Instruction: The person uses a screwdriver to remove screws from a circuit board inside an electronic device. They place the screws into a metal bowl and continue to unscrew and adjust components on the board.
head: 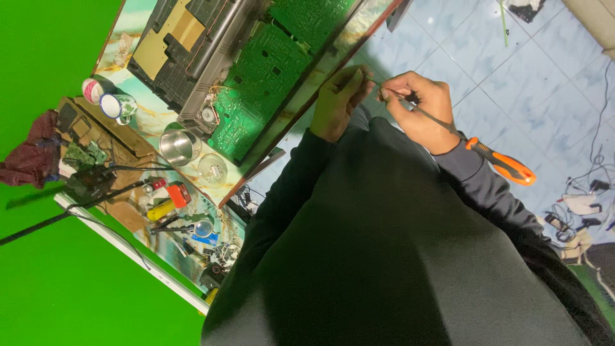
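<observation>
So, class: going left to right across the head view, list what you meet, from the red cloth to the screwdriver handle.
Red cloth → steel cup → green circuit board → left hand → right hand → orange screwdriver handle.

Both hands meet close together, left hand curled, right hand with fingers pinched shut.

Orange-and-black screwdriver handle, green circuit boards, pale blue marbled floor tiles, dark grey sleeves
</observation>
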